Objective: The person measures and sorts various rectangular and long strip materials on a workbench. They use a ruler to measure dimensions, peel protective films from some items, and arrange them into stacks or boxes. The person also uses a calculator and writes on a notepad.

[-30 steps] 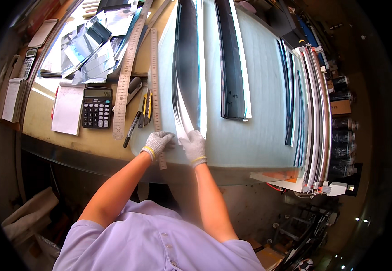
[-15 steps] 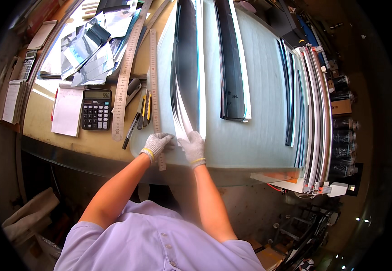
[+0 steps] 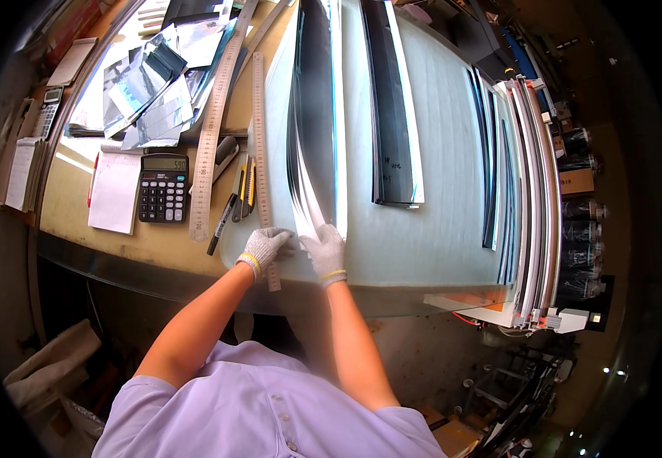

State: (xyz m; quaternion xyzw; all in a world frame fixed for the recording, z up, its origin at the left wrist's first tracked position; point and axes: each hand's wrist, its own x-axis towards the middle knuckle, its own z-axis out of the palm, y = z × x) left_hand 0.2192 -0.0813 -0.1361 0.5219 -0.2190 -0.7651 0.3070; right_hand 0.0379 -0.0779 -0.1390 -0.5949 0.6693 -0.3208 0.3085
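Observation:
Both my hands wear pale knitted gloves with yellow cuffs. At the near end of a stack of long dark film strips (image 3: pixel 317 114), my right hand (image 3: pixel 325 250) is closed on the strips' lower corner. The left edges of several strips bow up and fan apart there, showing white undersides. Just left of the stack, my left hand (image 3: pixel 267 247) lies over the near part of a narrow steel ruler (image 3: pixel 261 153). Its fingers are bent together toward the strips, and what they hold, if anything, is hidden.
A second stack of dark strips (image 3: pixel 393 114) lies to the right, with upright-looking sheets and rolls (image 3: pixel 533 206) beyond. On the left are a calculator (image 3: pixel 164 188), notepad (image 3: pixel 115 191), marker (image 3: pixel 222 224), yellow cutter (image 3: pixel 251 183), wide ruler (image 3: pixel 213 141) and shiny film scraps (image 3: pixel 148 84).
Hardly anything differs. Both hands keep their places and the strips stay fanned; the whole view has shifted very slightly.

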